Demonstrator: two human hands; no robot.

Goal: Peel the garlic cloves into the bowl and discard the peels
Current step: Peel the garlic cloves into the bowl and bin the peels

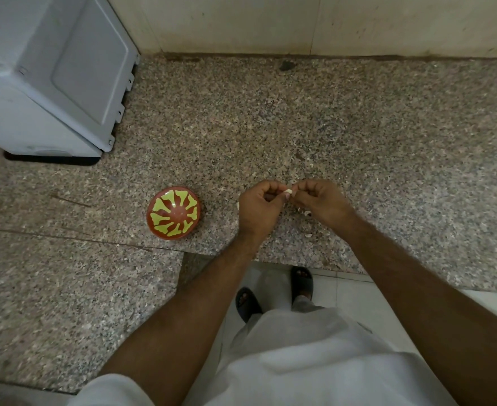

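Note:
A small pale garlic clove [288,191] is pinched between the fingertips of both hands above the granite counter. My left hand [259,207] curls round its left end, and my right hand [320,200] pinches its right end. A red bowl [173,212] with yellow-green markings sits on the counter to the left of my hands; I see no cloves inside it. Bits of pale peel [305,213] lie on the counter under my right hand, partly hidden.
The speckled granite counter [300,118] runs to a tiled wall at the back. A grey-white appliance [51,74] stands at the back left. The counter's front edge steps inward near my body, with floor tiles and my sandalled feet [301,284] below.

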